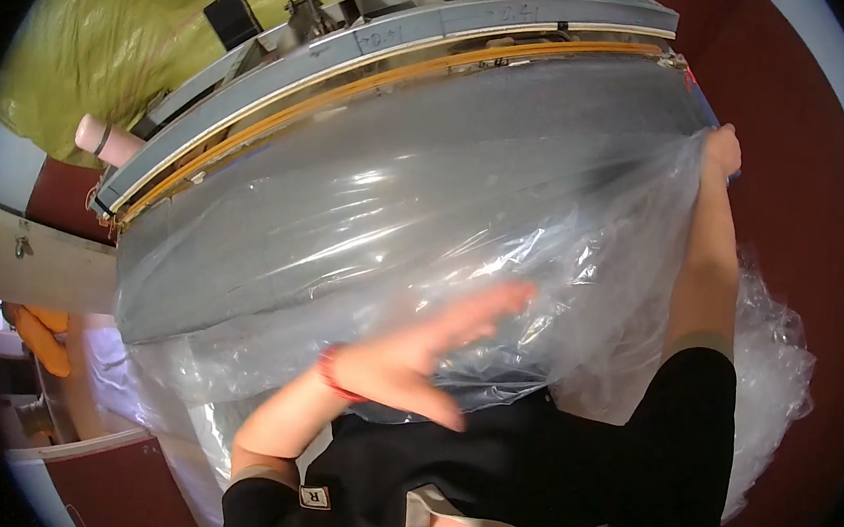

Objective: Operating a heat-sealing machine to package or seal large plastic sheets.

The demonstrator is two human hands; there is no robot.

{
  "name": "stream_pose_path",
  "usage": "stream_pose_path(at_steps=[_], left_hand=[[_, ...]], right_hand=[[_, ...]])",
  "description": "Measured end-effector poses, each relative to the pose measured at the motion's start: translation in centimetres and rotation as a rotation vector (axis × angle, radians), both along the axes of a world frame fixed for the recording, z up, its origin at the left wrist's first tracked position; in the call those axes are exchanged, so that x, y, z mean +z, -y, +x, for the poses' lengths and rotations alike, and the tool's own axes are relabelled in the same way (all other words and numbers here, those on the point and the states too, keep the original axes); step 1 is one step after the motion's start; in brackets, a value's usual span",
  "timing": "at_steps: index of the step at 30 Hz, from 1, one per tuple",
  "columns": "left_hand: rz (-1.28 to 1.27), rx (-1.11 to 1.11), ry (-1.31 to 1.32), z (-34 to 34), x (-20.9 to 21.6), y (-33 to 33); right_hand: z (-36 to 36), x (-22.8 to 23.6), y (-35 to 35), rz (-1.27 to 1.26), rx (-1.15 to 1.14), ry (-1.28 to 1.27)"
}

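A wide sheet of clear plastic film lies over the grey worktop of a long machine and drapes down toward me. At the far right corner my right hand is closed on the gathered edge of the film, pulling it into folds. My left hand, with a red band at the wrist, is over the near part of the film. It is blurred, but its fingers look stretched out and the thumb stands apart. Whether it touches the film I cannot tell.
Along the back runs the machine's grey metal beam with an orange strip below it. A black box and a pink cylinder are near it. More crumpled film hangs at the right. A green sheet covers the back left.
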State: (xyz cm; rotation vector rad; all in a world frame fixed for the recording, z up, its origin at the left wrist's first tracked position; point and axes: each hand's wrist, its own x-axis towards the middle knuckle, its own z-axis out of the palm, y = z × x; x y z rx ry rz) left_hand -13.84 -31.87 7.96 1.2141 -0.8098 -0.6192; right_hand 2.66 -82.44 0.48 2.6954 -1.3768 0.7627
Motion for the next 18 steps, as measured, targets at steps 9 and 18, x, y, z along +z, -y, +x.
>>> stream_pose_path(at_steps=[9, 18], left_hand=[[-0.371, 0.384, -0.302, 3.2, 0.7, -7.8], [-0.481, 0.779, -0.565, -4.4, -6.3, -14.1]], right_hand=[[-0.8, -0.3, -0.6, -0.011, 0.019, -0.012], [-0.1, -0.3, 0.2, 0.042, 0.030, -0.063]])
